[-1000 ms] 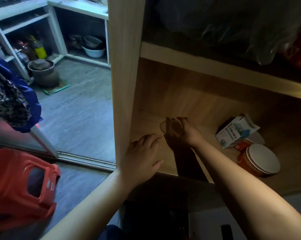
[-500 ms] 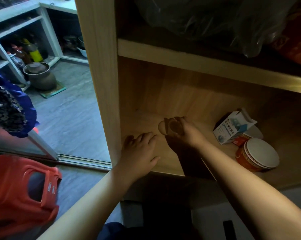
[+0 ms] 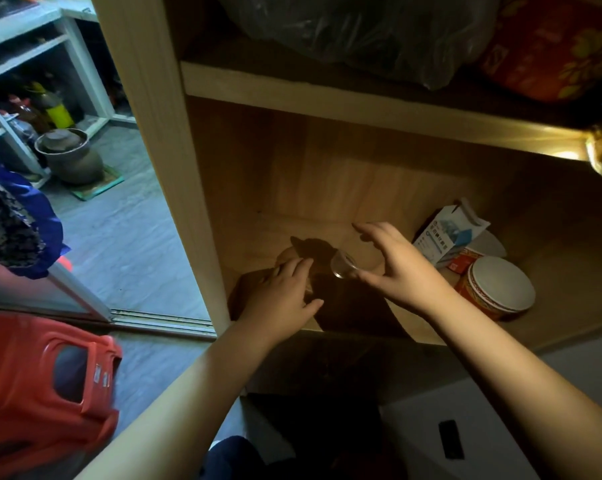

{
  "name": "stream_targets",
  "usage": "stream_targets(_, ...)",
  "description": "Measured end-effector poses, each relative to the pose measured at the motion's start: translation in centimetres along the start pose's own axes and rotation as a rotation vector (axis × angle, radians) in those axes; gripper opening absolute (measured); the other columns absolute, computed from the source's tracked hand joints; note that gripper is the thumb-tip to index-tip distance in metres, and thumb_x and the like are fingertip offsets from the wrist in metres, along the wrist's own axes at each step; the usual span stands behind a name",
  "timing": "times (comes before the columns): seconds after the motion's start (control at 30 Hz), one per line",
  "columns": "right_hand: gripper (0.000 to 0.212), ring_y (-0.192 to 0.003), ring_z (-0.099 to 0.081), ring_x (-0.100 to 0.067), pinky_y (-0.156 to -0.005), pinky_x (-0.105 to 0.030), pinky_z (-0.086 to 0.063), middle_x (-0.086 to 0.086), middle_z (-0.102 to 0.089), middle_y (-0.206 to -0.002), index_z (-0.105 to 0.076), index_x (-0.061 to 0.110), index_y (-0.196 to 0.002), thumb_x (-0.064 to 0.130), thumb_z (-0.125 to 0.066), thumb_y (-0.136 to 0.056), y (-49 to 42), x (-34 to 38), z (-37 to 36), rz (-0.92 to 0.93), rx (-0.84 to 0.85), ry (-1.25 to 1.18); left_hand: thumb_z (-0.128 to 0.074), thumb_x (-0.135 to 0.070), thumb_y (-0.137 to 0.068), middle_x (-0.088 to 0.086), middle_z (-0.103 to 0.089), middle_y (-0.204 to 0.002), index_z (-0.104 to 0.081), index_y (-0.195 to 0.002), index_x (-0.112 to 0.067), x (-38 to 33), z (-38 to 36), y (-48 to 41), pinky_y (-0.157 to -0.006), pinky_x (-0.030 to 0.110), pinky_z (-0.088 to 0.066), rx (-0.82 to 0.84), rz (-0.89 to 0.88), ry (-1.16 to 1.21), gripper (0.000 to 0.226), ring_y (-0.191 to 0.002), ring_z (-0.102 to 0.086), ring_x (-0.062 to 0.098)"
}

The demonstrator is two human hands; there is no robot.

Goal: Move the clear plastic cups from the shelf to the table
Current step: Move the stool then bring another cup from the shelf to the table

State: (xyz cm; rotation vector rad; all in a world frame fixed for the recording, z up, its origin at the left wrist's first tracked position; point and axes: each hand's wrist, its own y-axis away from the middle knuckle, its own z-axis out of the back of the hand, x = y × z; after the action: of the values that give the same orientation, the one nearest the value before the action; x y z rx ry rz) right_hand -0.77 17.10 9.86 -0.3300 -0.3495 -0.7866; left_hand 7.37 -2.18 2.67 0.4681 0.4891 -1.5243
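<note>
A small clear plastic cup [image 3: 343,267] hangs tilted just above the wooden shelf board [image 3: 372,251], pinched at its rim by the thumb and fingers of my right hand [image 3: 398,271], whose index finger points away. My left hand [image 3: 285,294] lies flat on the left part of the shelf, fingers spread. Its fingertips reach a dim roundish shape [image 3: 285,257] in the shadow; I cannot tell whether that is another cup.
A blue-and-white carton [image 3: 448,233] and a red bowl with a white lid [image 3: 497,289] stand on the right of the shelf. The cabinet's side panel [image 3: 161,168] is close on the left. A red plastic stool [image 3: 39,386] stands on the floor.
My right hand has lifted the cup off the shelf and drawn it right and toward me. My left hand slid forward from the shelf's front edge to where the cup stood.
</note>
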Motion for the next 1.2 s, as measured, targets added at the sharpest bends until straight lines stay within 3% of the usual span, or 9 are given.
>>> stream_targets(0.13,0.072,-0.117,-0.045,-0.005,-0.096,-0.021,-0.039,-0.003,-0.045,-0.135,-0.035,0.017,-0.139,0.037,-0.062,-0.076,2.6,2.4,1.1,0.053,0.025,-0.043,-0.059,-0.048,-0.080,0.000,-0.028,-0.150,-0.021,-0.142,-0.024,-1.1,-0.2,0.8,-0.102,0.038,-0.032,-0.039,0.000,0.010,0.076,-0.134,-0.029,0.020)
stream_targets(0.37,0.071,-0.119,-0.047,-0.010,-0.101,-0.025,-0.040,-0.007,-0.045,-0.134,-0.036,0.011,-0.139,0.021,-0.071,-0.079,4.9,4.9,0.9,0.126,0.054,-0.111,-0.065,-0.043,-0.076,-0.004,-0.035,-0.146,-0.027,-0.139,-0.027,-1.7,-0.9,2.9,-0.088,0.030,-0.036,-0.077,0.032,0.049,0.075,-0.126,-0.039,0.018)
stream_targets(0.53,0.075,-0.118,-0.048,-0.013,-0.099,-0.028,-0.042,-0.009,-0.045,-0.133,-0.036,0.008,-0.139,0.024,-0.073,-0.076,5.3,6.6,-0.2,0.165,0.077,-0.160,-0.063,-0.052,-0.075,-0.004,-0.052,-0.126,-0.041,-0.124,-0.028,-0.7,-1.0,4.9,-0.075,0.027,-0.038,-0.136,0.036,0.109,0.059,-0.107,-0.053,0.016)
stream_targets(0.67,0.076,-0.118,-0.047,-0.010,-0.097,-0.025,-0.042,-0.005,-0.045,-0.133,-0.036,0.011,-0.139,0.025,-0.074,-0.075,5.2,8.2,-1.3,0.183,0.085,-0.152,-0.064,-0.052,-0.076,-0.002,-0.054,-0.129,-0.041,-0.128,-0.025,0.6,-1.0,7.2,-0.079,0.026,-0.041,-0.198,0.061,0.127,0.062,-0.110,-0.054,0.018)
stream_targets(0.83,0.076,-0.117,-0.047,-0.009,-0.094,-0.025,-0.044,-0.001,-0.046,-0.134,-0.037,0.016,-0.139,0.031,-0.074,-0.075,4.4,11.5,-2.8,0.211,0.082,-0.127,-0.062,-0.059,-0.073,-0.005,-0.057,-0.121,-0.045,-0.120,-0.035,2.1,1.0,10.7,-0.073,0.026,-0.044,-0.266,0.095,0.211,0.055,-0.096,-0.060,0.018)
stream_targets(0.97,0.071,-0.107,-0.044,0.002,-0.086,-0.006,-0.035,0.008,-0.044,-0.130,-0.043,0.019,-0.135,0.044,-0.071,-0.074,3.7,15.8,-4.1,0.268,0.085,-0.119,-0.059,-0.055,-0.077,-0.003,-0.059,-0.115,-0.051,-0.117,-0.024,4.5,3.7,14.5,-0.074,0.026,-0.043,-0.345,0.072,0.164,0.051,-0.100,-0.055,0.015)
stream_targets(1.03,0.074,-0.110,-0.042,0.001,-0.091,-0.003,-0.028,0.000,-0.047,-0.129,-0.044,0.009,-0.133,0.033,-0.077,-0.072,2.9,18.7,-5.0,0.336,0.086,-0.140,-0.062,-0.049,-0.079,-0.003,-0.058,-0.117,-0.053,-0.115,-0.021,6.2,5.2,17.1,-0.081,0.027,-0.044,-0.383,0.121,0.179,0.046,-0.106,-0.053,0.013)
stream_targets(1.1,0.074,-0.110,-0.052,-0.015,-0.098,-0.016,-0.035,-0.012,-0.050,-0.125,-0.046,0.001,-0.130,0.020,-0.081,-0.068,2.3,22.1,-6.2,0.403,0.086,-0.195,-0.064,-0.045,-0.079,-0.001,-0.058,-0.118,-0.054,-0.115,-0.019,8.0,7.0,20.4,-0.088,0.029,-0.043,-0.423,0.175,0.186,0.045,-0.110,-0.051,0.014)
stream_targets(1.2,0.074,-0.110,-0.056,-0.020,-0.096,-0.038,-0.045,-0.007,-0.049,-0.125,-0.044,0.007,-0.133,0.025,-0.078,-0.071,1.9,28.1,-8.1,0.508,0.139,-0.225,-0.067,-0.040,-0.079,0.000,-0.058,-0.118,-0.055,-0.115,-0.018,10.9,10.0,26.5,-0.091,0.028,-0.040,-0.502,0.259,0.184,0.044,-0.110,-0.052,0.014)
